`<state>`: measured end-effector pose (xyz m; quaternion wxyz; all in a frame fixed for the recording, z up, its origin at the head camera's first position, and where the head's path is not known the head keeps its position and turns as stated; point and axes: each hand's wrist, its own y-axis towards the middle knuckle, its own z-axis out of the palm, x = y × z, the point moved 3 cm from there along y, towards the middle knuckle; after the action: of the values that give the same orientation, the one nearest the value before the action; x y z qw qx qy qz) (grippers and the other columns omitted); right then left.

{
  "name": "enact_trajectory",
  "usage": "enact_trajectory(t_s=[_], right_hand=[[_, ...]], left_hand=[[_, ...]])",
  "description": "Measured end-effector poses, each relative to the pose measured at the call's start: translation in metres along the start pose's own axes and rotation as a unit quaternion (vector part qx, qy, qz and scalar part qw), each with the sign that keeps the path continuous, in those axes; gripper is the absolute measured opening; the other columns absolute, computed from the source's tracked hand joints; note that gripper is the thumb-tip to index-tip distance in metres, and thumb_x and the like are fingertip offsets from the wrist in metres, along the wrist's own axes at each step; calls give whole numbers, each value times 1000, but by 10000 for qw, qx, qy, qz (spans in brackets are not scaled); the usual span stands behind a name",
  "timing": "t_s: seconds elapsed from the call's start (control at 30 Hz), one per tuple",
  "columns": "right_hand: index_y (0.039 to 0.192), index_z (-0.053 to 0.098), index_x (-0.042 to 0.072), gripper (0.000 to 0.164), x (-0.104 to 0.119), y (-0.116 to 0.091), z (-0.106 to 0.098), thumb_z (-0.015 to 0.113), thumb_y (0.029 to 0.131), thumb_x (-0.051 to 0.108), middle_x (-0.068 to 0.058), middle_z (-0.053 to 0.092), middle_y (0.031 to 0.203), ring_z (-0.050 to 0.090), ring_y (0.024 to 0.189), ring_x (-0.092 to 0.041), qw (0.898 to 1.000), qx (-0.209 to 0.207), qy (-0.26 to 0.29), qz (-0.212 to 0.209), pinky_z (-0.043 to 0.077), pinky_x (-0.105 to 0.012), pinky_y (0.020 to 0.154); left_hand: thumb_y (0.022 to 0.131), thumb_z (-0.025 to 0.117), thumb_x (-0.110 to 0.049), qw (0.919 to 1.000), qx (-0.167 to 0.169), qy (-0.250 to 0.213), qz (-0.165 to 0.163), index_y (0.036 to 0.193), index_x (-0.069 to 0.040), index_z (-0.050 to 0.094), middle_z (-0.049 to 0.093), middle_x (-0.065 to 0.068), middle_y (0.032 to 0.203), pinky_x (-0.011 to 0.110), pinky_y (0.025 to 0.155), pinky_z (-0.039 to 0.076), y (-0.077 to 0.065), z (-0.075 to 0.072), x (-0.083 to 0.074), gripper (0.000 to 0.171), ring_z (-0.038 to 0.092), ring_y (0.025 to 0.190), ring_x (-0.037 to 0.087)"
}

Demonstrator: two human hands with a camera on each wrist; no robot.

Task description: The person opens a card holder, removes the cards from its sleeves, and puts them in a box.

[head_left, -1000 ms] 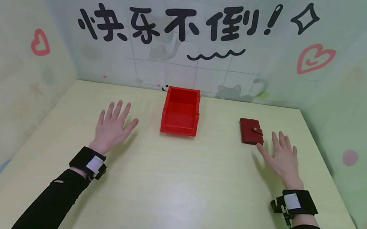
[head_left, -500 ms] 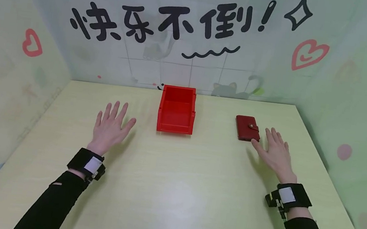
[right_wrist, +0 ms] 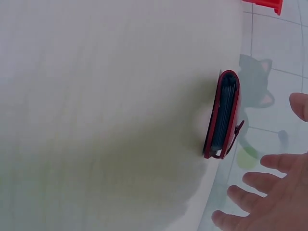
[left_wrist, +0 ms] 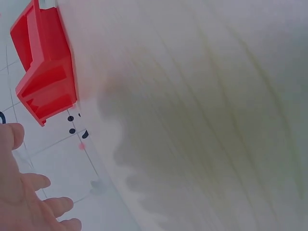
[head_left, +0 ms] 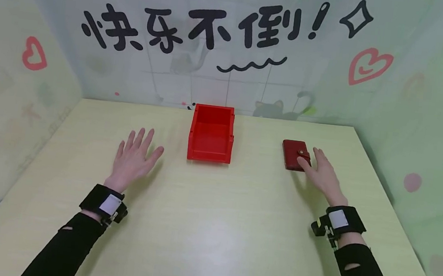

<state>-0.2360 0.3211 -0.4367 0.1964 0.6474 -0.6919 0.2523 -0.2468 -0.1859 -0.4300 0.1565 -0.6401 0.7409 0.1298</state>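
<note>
A dark red snap-strap wallet (head_left: 294, 155) lies on the table at the right. Its edge, with a stack of dark leaves inside, shows in the right wrist view. My right hand (head_left: 323, 178) hovers at its near right side, thumb over the near corner and fingers spread; the right wrist view shows a gap between fingers and wallet. To the left of a red plastic bin (head_left: 210, 142), my left hand (head_left: 132, 162) hangs above the table with fingers spread, holding nothing. Part of that hand is cut off in the left wrist view.
The pale wooden table (head_left: 211, 228) ends at a printed back wall (head_left: 154, 76), with side walls at left and right. The bin stands near the back edge, its low side towards me.
My right hand has moved forward and left, from beside the wallet to over its near corner. My left hand has stayed nearly in place. The head view has shifted slightly.
</note>
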Motion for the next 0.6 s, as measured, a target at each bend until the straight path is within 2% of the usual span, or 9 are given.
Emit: enact_trajectory(t_s=[0.13,0.27,0.37,0.5,0.6], right_hand=[[159,8,-2,90,3,14,3,41,101,58,-31,12,165,15,153,-50,9990,113,250,347,18,-65,122],[157,14,-6,88,6,27,7,42,101,55,-38,25,156,32,143,-52,9979,-101,263,575,30,-64,117],[156,16,-9,89,7,34,9,44,100,55,-41,27,150,38,135,-53,9961,-229,283,800,35,-63,114],[151,21,-14,93,5,39,14,47,98,57,-43,29,145,40,127,-52,9941,-196,27,1065,39,-62,111],[143,32,-19,87,3,43,17,48,99,54,-42,39,136,44,118,-49,9935,-203,-336,1070,46,-57,101]], left_hand=[[105,30,-58,10000,71,-67,0,162,-11,11,6,24,168,67,122,-1,-1,2,-2,77,-3,156,47],[105,32,-55,9999,80,-81,-1,162,-9,11,6,24,168,67,123,1,-1,3,-3,76,-1,155,47],[105,32,-54,9998,143,-109,-6,162,-8,9,5,25,168,67,123,1,-2,4,-1,77,-2,155,48],[105,31,-55,9997,216,-134,-19,162,-7,8,3,25,168,67,122,1,-2,5,2,77,-2,155,49],[105,31,-55,9996,243,-137,-37,162,-7,7,3,26,168,67,122,1,-2,5,3,78,-2,155,49]])
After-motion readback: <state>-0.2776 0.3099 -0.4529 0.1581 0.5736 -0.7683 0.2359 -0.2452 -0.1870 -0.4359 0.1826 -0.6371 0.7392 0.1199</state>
